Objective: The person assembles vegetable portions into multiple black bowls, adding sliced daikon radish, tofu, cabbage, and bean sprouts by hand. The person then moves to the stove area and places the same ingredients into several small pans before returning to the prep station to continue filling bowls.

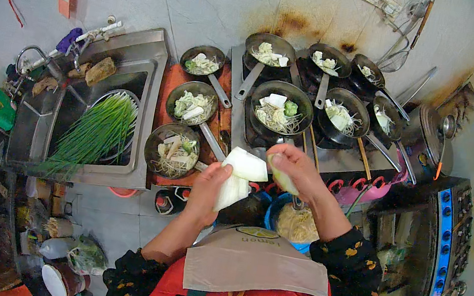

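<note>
Pale slices of a white vegetable (244, 168) are gripped in my left hand (210, 188), just in front of the stove. My right hand (297, 170) pinches a separate pale green-white piece (281, 176) a short way to the right. Beyond my hands, a large frying pan (282, 108) on the stove holds bean sprouts, cauliflower, a green floret and white slices. Near my left hand, another pan (173, 150) contains bean sprouts and pale vegetable pieces.
Several more filled pans stand on the stove (239, 122) and the orange board (171, 76). Their handles jut toward me. Left is a steel sink (151, 100) with green onions (96, 129). A blue bucket (269, 219) of pale shreds sits below; a gas range (442, 243) stands right.
</note>
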{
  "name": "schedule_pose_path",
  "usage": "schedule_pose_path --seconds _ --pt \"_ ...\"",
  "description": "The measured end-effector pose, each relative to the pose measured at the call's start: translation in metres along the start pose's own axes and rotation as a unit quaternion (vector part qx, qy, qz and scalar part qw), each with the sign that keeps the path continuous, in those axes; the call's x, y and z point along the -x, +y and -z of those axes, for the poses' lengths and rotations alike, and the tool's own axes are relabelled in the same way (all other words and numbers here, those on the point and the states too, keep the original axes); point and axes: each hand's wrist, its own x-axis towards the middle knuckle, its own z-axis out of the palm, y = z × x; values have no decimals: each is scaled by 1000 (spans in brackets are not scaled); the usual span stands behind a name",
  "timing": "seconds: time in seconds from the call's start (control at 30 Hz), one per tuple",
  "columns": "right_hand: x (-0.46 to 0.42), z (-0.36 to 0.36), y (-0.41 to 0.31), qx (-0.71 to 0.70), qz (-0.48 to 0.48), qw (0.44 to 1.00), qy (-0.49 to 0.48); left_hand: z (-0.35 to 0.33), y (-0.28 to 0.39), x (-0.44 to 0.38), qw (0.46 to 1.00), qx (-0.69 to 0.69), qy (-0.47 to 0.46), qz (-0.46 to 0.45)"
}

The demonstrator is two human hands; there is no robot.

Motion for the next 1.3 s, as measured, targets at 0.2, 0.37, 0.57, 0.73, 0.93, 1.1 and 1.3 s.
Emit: schedule_pose_path --seconds 0.2,0.37,0.57,0.73,0.93,1.1,1.3 --pt "6 -8 -6 -12 -82 989 -120 11 -9 -5 993 85 -65 48" --pt "8 -7 4 -72 -91 986 -123 13 -11 -3 958 205 -152 129" --pt "7 -6 0 101 -43 991 -76 11 -16 -1 996 43 -23 77" --pt "6 -7 0 182 -20 982 -39 7 -22 6 995 59 55 62" --pt "-37 25 -4 316 85 944 38 43 -21 0 980 189 54 36" --pt "-102 87 -16 528 251 785 203 32 -9 9 979 199 36 34" --pt "-60 -27 -18 151 75 967 -192 45 -21 6 984 165 66 12"
